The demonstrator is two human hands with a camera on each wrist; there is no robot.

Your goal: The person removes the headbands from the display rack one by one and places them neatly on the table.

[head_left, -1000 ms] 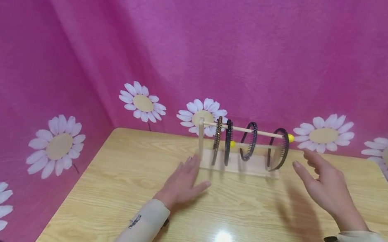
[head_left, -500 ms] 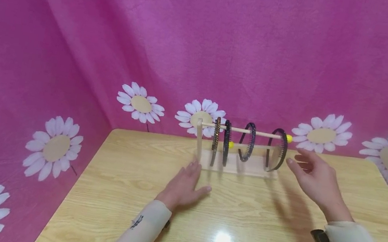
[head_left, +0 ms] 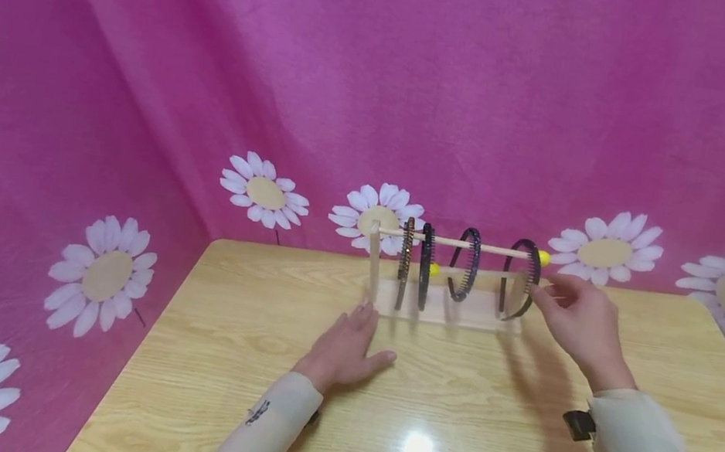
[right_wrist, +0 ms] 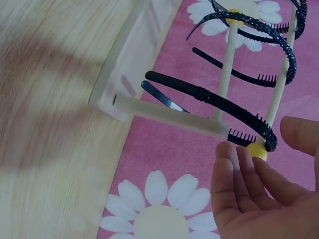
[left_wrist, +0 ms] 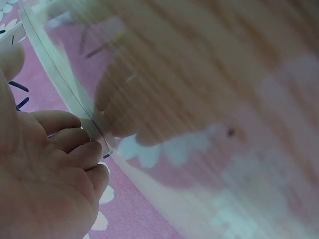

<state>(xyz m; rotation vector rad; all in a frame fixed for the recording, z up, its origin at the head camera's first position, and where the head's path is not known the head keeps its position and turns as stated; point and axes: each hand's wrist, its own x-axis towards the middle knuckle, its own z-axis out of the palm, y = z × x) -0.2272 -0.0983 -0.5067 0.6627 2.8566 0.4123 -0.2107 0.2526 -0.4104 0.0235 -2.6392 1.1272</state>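
Right hand (head_left: 578, 325): cupped half-open, holding nothing.
Rightmost headband (right_wrist: 214, 99): best pinched clear of the yellow knob (right_wrist: 257, 151).
Left hand (head_left: 340, 346): outstretched, gripping nothing, near left corner of the stand (head_left: 479, 311); best braced there.

Both hands (left_wrist: 55, 174) (right_wrist: 274, 211) partly beyond the wrist views' edges

Widest passage along the upper rod (head_left: 494, 250) lies between the third headband (head_left: 473, 262) and the rightmost headband (head_left: 533, 275); the narrowest separates the brown-patterned headband (head_left: 404, 263) from its black neighbour (head_left: 425, 274). A yellow ball (head_left: 543, 258) obstructs the rod's right end; the right hand (head_left: 576, 320) occupies that side. The left hand (head_left: 344, 348) obstructs the front left corner of the stand base (head_left: 482, 312). Front approach over the tabletop (head_left: 478, 392) is open; daisy-print cloth (head_left: 491, 120) bounds the rear.
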